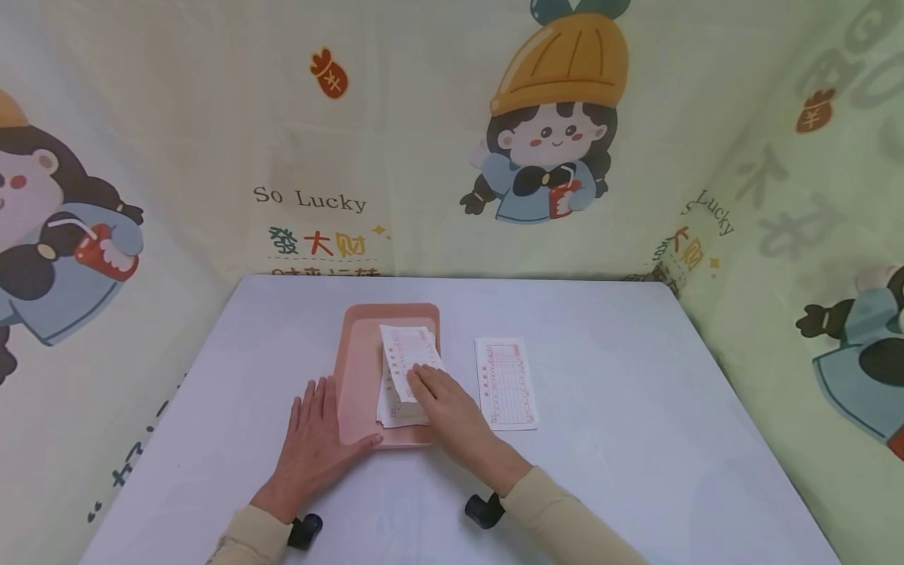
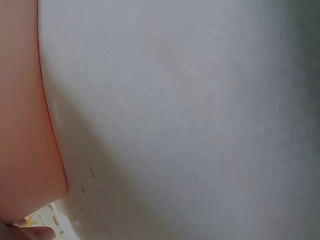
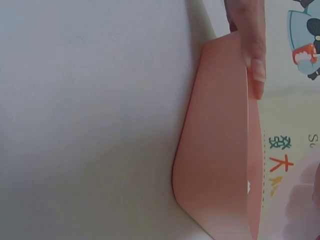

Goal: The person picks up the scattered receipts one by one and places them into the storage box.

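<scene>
A pink rectangular tray (image 1: 356,329) holds white paper slips (image 1: 397,416) printed with red lines. My right hand (image 1: 455,416) reaches over the tray's right side and grips the right edge of the top slip (image 1: 410,349), which lies askew over the others; its thumb is hidden. Along the tray's left side my left hand (image 1: 318,431) lies with straight fingers, its thumb touching the near rim. That thumb (image 3: 257,70) also shows over the tray wall (image 3: 215,135) in the right wrist view. The left wrist view catches mostly the white tabletop (image 2: 175,110) and a pink surface.
To the right of the tray, another red-printed slip or stack of slips (image 1: 506,384) lies on the white table (image 1: 600,439). A cartoon-printed cloth (image 1: 424,157) hangs behind and at both sides. Each wrist wears a small black camera.
</scene>
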`<state>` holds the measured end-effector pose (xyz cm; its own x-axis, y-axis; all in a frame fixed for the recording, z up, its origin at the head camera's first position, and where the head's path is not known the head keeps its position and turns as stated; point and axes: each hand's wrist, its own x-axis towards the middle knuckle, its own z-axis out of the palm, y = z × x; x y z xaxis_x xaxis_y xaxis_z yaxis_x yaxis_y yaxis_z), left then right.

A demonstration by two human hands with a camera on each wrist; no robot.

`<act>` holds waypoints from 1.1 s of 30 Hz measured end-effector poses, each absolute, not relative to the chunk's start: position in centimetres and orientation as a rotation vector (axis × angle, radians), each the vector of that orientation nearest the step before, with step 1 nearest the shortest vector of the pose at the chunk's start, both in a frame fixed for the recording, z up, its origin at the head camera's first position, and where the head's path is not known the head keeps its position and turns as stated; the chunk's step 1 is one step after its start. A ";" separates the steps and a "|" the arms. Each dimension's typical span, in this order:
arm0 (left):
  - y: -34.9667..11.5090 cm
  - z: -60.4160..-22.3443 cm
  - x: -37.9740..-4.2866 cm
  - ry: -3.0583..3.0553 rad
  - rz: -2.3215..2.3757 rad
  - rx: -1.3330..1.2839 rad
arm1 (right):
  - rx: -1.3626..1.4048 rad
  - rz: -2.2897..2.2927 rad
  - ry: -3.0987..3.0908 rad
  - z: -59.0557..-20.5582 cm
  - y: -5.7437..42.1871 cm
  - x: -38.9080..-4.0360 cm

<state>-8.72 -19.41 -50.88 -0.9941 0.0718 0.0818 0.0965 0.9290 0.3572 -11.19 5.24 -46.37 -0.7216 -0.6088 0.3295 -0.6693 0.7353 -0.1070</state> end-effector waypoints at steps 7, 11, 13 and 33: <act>-19.4 -50.9 -8.7 -3.020 -0.562 -0.124 | 1.012 0.306 -2.672 -47.0 4.3 -11.1; -19.4 -50.9 -8.7 -3.037 -0.558 -0.116 | 0.970 0.287 -2.705 -47.2 3.6 -11.1; -19.4 -50.8 -8.7 -3.042 -0.561 -0.115 | 0.941 0.274 -2.736 -47.2 3.2 -11.0; -19.3 -50.9 -8.7 -3.038 -0.550 -0.115 | 0.897 0.132 -2.919 -48.2 1.9 -10.8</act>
